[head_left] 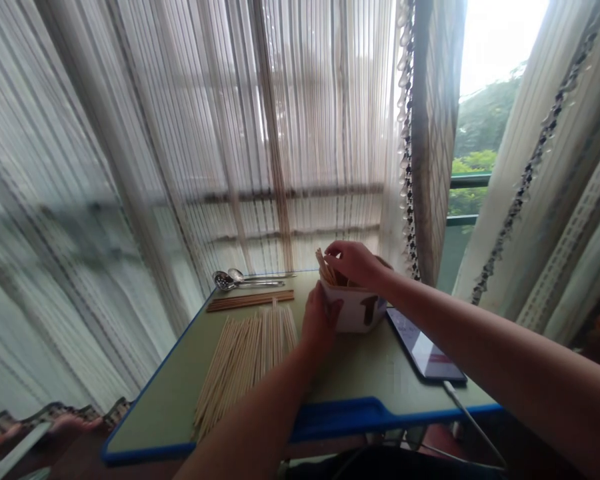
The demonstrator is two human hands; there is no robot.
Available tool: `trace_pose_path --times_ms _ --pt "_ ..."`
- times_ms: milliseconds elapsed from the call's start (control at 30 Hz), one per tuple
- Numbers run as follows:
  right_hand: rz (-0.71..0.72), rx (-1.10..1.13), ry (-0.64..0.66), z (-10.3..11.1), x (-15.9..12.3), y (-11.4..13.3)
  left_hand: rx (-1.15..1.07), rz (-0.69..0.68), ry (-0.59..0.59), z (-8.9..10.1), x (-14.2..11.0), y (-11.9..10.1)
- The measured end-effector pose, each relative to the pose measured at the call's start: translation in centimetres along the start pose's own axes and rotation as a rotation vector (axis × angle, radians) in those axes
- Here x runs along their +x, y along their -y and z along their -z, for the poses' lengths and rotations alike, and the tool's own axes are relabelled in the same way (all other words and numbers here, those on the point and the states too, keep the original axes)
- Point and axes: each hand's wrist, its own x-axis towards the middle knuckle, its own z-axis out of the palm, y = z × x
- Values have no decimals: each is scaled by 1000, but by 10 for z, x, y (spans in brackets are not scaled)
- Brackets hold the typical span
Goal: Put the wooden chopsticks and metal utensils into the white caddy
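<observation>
The left hand [321, 320] clasps the box [353, 313] on the table [350, 373], right of the loose sticks [237, 357]. The right hand [355, 260] is at the boxed sticks [325, 270]; whether its grip pinches them, I cannot tell.

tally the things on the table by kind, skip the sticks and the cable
Metal utensils with round heads: 2
White container: 1
Device with a screen: 1
Total: 4

Saw a white container [351, 313], brown-marked, roughly upright, right of lower centre; saw pale sticks [325, 268] inside, leaning left above its rim.
</observation>
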Motion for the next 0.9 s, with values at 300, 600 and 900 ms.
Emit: trace_pose_path --times_ms 300,600,900 --pt "-94 147 -85 -9 5 5 24 4 -14 3 0 -3" --pt "-130 201 -99 -12 -3 9 7 28 -37 -1 -2 -1" --pt "40 230 -439 -8 -60 23 -55 13 -74 -1 -3 -3"
